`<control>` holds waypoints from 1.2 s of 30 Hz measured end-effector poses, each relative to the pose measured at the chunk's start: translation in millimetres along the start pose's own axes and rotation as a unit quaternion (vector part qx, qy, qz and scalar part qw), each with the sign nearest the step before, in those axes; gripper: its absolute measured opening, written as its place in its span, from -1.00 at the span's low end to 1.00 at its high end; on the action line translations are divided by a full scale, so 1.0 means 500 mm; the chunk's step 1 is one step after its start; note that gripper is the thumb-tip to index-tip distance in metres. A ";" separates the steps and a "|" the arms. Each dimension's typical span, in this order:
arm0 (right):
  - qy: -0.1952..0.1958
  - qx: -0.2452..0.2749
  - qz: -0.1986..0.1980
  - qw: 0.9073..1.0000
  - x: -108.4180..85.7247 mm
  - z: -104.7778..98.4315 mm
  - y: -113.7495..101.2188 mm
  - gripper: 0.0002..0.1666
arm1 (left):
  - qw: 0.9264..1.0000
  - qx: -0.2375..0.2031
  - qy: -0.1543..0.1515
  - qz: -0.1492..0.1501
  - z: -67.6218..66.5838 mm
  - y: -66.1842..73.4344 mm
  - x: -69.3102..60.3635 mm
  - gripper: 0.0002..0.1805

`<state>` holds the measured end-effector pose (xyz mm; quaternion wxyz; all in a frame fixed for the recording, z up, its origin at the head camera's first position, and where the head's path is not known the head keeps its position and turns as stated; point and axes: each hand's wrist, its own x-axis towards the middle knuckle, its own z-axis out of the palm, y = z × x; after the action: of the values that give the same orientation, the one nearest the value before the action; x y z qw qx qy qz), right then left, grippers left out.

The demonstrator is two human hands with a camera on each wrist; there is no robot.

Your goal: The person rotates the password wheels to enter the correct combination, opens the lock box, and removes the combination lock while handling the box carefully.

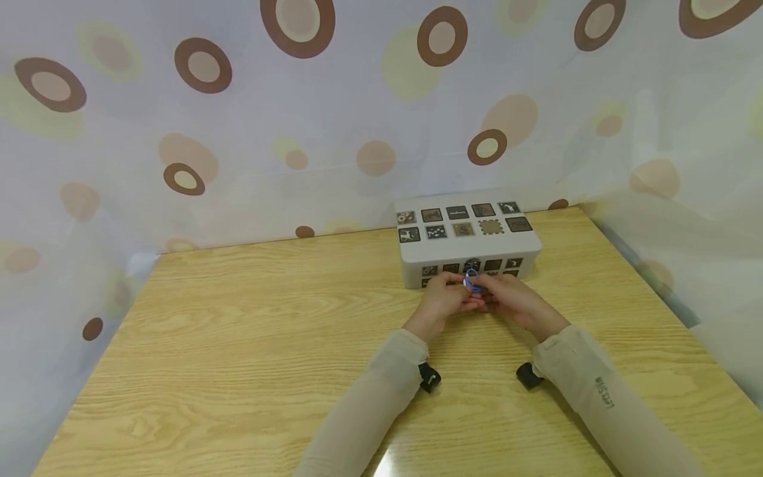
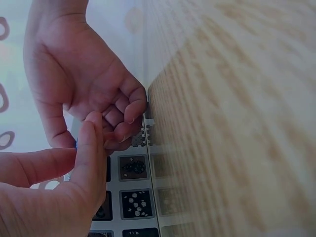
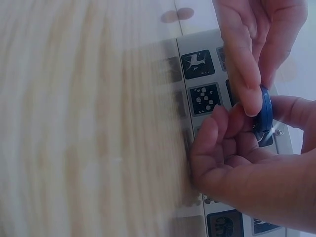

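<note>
Head view: left hand [image 1: 438, 301] and right hand [image 1: 520, 301] meet at the front of a white box [image 1: 471, 246], both clamped with thumb and fingers on a small blue piece [image 1: 471, 279]. Blue piece sits at the middle of the box front, just below a metal clasp [image 1: 473, 262]; can't tell if it hangs from it. Box lid is down, with dark square prints [image 1: 462, 229] on top and front. Box is on the wood-grain surface [image 1: 268, 331], right of centre, at the far edge near a spotted curtain [image 1: 238, 152]. Light sleeves [image 1: 363, 397] on both arms, dark lettering on the right one, a black strap bit [image 1: 429, 377] at each wrist

Left wrist view: left hand at lower left, thumb and finger together, only a sliver of blue piece showing between. Right hand above, palm showing, thumb reaching to the same spot, other fingers curled. Box prints behind, surface fills the right side

Right wrist view: blue piece edge-on, round-sided, clearest here. Left hand pinches its upper end from above; right hand comes in from the right, thumb on one side, curled fingers on the other
</note>
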<state>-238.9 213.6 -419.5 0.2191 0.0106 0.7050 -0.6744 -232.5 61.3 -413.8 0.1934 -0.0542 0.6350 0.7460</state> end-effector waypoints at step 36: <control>-0.015 -0.041 0.013 0.999 0.000 -0.015 -0.006 -0.66 | 1.000 0.004 -0.005 -0.005 -0.002 0.003 -0.005 -0.71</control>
<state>-241.9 220.4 -416.9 0.2386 0.0003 0.7281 -0.6425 -231.1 59.7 -411.6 0.2008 -0.0528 0.6366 0.7428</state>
